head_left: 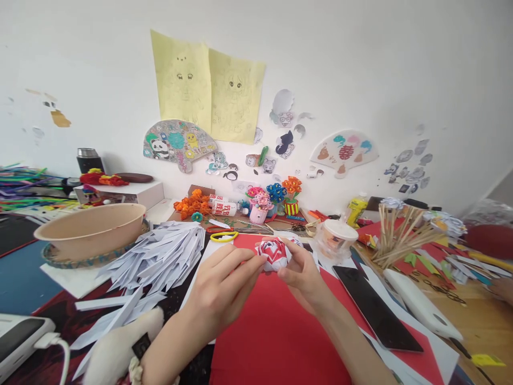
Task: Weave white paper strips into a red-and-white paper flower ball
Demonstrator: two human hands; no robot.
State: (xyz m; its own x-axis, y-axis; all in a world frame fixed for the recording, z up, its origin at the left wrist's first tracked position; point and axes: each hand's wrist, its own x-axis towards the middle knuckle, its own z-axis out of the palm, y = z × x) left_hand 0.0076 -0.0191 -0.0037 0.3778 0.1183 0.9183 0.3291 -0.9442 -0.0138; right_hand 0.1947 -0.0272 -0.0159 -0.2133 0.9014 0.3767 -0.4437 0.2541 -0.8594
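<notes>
Between my two hands is a round folded-paper piece [273, 253] in red and white, built of pointed overlapping folds. My left hand [227, 283] pinches its left edge with thumb and fingertips pressed together. On the other side, my right hand [301, 272] grips it between thumb and fingers, some of which are hidden behind it. The piece is held above a large red paper sheet [276, 331]. A big heap of folded white paper strips [160, 254] lies to the left of my left hand.
Left stands a beige basin [92, 227]. Yellow-handled scissors [224, 236] lie behind my left hand. To the right are a plastic-wrapped cup [335, 238], a black phone [377, 307], a white power bank [422, 302] and wooden sticks [401, 235]. Another person's hand [503, 289] shows at the right edge.
</notes>
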